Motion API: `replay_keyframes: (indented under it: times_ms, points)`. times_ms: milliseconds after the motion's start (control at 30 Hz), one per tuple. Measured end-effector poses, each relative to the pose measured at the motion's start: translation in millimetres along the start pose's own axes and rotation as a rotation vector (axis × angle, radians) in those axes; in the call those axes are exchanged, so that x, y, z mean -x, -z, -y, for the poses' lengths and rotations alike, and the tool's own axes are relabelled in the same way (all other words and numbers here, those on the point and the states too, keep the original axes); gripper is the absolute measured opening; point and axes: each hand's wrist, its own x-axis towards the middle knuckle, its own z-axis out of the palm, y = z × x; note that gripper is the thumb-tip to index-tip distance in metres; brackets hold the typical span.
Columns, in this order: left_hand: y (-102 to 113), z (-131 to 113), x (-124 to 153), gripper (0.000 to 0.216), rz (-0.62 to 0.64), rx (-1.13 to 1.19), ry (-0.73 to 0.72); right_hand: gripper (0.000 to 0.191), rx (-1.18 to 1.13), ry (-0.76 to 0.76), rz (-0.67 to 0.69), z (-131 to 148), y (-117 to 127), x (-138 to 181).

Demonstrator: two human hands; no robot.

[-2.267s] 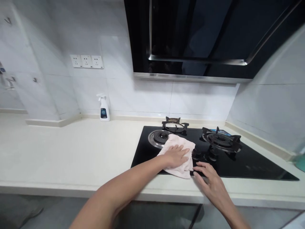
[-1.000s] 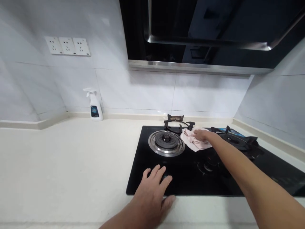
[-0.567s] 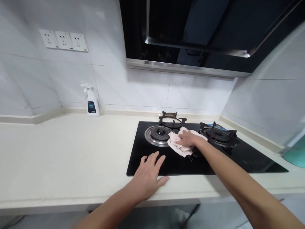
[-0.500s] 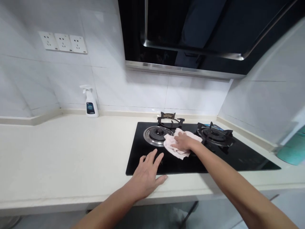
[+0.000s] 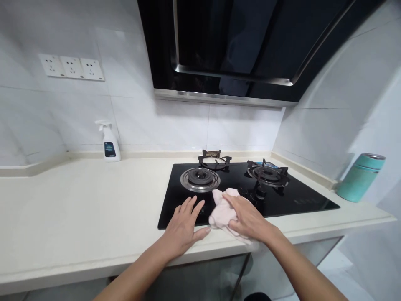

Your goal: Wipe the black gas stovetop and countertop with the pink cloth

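My right hand [image 5: 247,217] presses down on a crumpled pale pink cloth [image 5: 223,212] and closes around it. The cloth lies at the front edge of a black glass gas hob [image 5: 300,201], and one corner trails onto the countertop. My left hand [image 5: 184,223] rests flat beside the cloth with its fingers spread, its fingertips on the glass and holding nothing. A steel-ringed burner [image 5: 199,179] sits just beyond my left hand. Behind my right hand are black control knobs [image 5: 258,194] and a burner with a black iron trivet [image 5: 267,174].
A cream countertop [image 5: 78,200] runs left of the hob. A white spray bottle [image 5: 108,146] stands against the tiled wall below a triple socket plate [image 5: 71,67]. A black range hood [image 5: 216,50] hangs above, and a teal flask [image 5: 360,183] stands at the right.
My right hand has dragged the cloth from between the burners toward the hob's front edge. My left hand stays near the front edge. The view has tilted and shifted, showing more of the right side.
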Motion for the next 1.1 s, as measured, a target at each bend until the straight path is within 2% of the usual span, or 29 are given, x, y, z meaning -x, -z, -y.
replay_keyframes:
  times_ms: [67, 233, 300, 400, 500, 633, 733, 800, 933, 1100]
  points:
    - [3, -1, 0, 0.075, 0.017, -0.007, 0.000, 0.074, 0.002, 0.013, -0.023, -14, 3, 21]
    - [4, -2, 0, 0.065, 0.022, -0.032, -0.020, 0.052, 0.017, -0.089, -0.047, -55, 12, 64]
    - [4, -2, 0, 0.062, 0.009, -0.037, -0.034, 0.051, 0.035, -0.150, -0.070, -79, 16, 81]
    - [1, -1, 1, 0.060, -0.020, -0.031, -0.054, 0.053, 0.097, -0.323, -0.079, -122, 23, 104]
    - [-1, 0, 0, 0.057, -0.058, -0.021, -0.068, 0.055, 0.182, -0.562, -0.040, -161, 33, 110]
    - [-2, -1, -1, 0.054, -0.082, -0.012, -0.075, 0.059, 0.295, -0.875, -0.037, -190, 45, 79]
    - [1, -2, -2, 0.051, -0.076, -0.001, -0.067, 0.063, 0.212, -0.959, 0.011, -195, 47, 37]
    - [3, -3, -3, 0.049, -0.068, 0.007, -0.057, 0.056, 0.124, -0.938, 0.045, -195, 46, 9]
    - [4, -4, -3, 0.048, -0.051, 0.005, -0.052, 0.041, -0.056, -0.774, 0.083, -193, 41, -32]
    - [3, -3, -3, 0.046, -0.080, -0.008, -0.063, 0.038, -0.219, -0.637, 0.136, -188, 43, -43]
